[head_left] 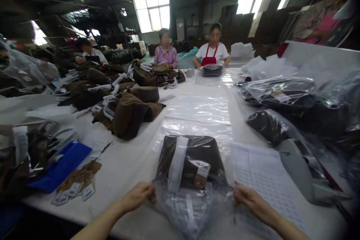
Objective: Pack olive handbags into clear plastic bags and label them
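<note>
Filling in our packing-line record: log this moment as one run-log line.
left hand: holds clear bag edge | right hand: holds opposite edge | in bag: brown item | beside: printed sheet

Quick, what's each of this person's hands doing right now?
Left hand: closed, pinching the clear plastic bag.
Right hand: closed, pinching the same bag's edge.

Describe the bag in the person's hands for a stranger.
At the near end of the white work table, a clear plastic bag lies between the person's left hand and right hand. Inside is a dark brown item crossed by a white band. Both hands pinch its edges, unlike the loose brown pieces further along.
</note>
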Motion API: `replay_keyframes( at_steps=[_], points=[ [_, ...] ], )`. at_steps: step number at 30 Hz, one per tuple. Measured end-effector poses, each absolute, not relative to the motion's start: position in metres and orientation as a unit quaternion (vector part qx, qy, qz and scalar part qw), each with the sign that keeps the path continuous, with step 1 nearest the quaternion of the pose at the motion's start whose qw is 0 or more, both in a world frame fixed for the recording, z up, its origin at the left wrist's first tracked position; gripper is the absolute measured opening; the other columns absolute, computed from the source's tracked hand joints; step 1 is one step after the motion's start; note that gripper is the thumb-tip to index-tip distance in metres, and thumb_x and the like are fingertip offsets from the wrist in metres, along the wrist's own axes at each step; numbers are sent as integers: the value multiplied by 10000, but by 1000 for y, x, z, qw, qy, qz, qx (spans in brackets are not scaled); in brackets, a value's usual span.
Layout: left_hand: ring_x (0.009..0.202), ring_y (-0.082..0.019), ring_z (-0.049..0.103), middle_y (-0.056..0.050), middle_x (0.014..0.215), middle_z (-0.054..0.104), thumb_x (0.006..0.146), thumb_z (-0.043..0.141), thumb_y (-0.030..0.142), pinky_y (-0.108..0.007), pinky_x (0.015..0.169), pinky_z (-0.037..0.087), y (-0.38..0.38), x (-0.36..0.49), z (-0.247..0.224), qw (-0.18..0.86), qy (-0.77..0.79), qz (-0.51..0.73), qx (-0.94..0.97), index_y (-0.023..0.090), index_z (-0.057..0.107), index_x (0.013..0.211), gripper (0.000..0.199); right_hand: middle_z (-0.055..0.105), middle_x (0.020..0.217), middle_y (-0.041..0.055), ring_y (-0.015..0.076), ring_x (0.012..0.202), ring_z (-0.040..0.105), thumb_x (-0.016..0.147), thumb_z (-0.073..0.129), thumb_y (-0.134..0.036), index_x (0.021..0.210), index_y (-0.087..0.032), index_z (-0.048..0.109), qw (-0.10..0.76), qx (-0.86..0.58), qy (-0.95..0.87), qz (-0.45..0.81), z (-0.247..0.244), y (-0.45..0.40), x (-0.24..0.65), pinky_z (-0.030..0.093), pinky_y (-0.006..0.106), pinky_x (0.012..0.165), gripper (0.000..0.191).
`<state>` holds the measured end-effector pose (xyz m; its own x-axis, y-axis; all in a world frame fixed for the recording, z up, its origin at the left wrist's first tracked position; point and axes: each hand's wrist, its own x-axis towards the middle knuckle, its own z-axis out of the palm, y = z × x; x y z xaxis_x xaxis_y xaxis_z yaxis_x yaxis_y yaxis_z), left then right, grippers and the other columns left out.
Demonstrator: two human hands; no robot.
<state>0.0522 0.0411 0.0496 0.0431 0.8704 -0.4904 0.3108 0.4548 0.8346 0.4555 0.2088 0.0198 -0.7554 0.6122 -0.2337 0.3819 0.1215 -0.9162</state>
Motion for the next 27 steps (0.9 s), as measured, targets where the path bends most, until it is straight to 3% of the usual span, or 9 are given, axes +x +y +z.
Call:
replay_keyframes(
  at_steps=[2, 6, 8, 10, 13, 17, 20, 24, 27],
  points=[
    [703, -202, 599, -50, 693, 669, 813, 418, 602, -341, 724, 465, 27, 58, 44, 544, 654, 210, 482, 178, 619, 665, 492, 668, 732, 18, 288, 1021, 590, 857, 460, -480, 720, -229, 658, 107, -322, -755, 562, 16, 189, 459, 145, 499, 1112, 348],
    [863, -250, 604, 24, 859, 696, 717, 569, 397, -404, 845, 447, 28, 49, 75, 490, 659, 79, 566, 321, 687, 805, 166, 681, 828, 33, 308, 1204, 465, 814, 533, -418, 792, -243, 688, 131, -354, -732, 567, 25, 165, 471, 224, 500, 1089, 234],
    [1034, -275, 567, 71, 1062, 668, 626, 620, 287, -429, 961, 397, 49, 51, 108, 459, 652, 71, 599, 419, 666, 927, 332, 666, 1017, 42, 308, 1216, 452, 745, 622, -402, 958, -248, 670, 140, -357, -706, 595, 29, 163, 485, 277, 486, 1068, 267],
    [1095, -276, 539, 24, 1139, 639, 701, 576, 271, -405, 992, 383, 81, 76, 142, 436, 638, 144, 618, 364, 673, 957, 289, 613, 1159, 67, 292, 1179, 490, 725, 642, -417, 1083, -241, 614, 208, -374, -650, 628, 26, 168, 506, 345, 459, 1032, 400],
    [947, -250, 601, -46, 971, 677, 804, 521, 340, -346, 851, 479, 143, 158, 168, 448, 595, 252, 618, 272, 682, 911, 205, 631, 1105, 98, 263, 1079, 560, 774, 586, -462, 1016, -201, 617, 361, -511, -539, 564, 8, 182, 544, 405, 438, 982, 358],
    [918, -231, 617, -99, 1028, 661, 792, 567, 309, -338, 813, 507, 222, 291, 120, 569, 522, 308, 556, 201, 619, 1070, 303, 652, 1032, 92, 264, 1007, 586, 754, 590, -510, 989, -177, 614, 434, -683, -450, 378, -24, 193, 587, 427, 453, 951, 408],
    [984, -240, 602, -169, 1130, 609, 844, 434, 247, -382, 854, 492, 264, 356, 62, 481, 597, 307, 564, 129, 521, 1209, 394, 625, 1089, 98, 255, 1010, 581, 793, 527, -500, 1057, -175, 586, 429, -724, -449, 300, -36, 194, 606, 458, 431, 912, 423],
    [1117, -278, 522, -165, 1193, 575, 779, 509, 224, -438, 996, 393, 292, 396, 19, 435, 574, 251, 647, 120, 543, 1186, 422, 582, 1173, 119, 271, 1083, 538, 833, 453, -423, 1179, -167, 532, 335, -743, -534, 227, -34, 198, 608, 432, 451, 946, 437],
    [1288, -315, 351, -157, 1317, 493, 706, 604, 225, -456, 1106, 242, 293, 412, 5, 414, 535, 209, 706, 115, 500, 1241, 556, 552, 1227, 164, 331, 1196, 449, 821, 465, -371, 1255, -121, 482, 242, -744, -600, 166, -30, 206, 599, 322, 529, 1026, 501]
  ],
)
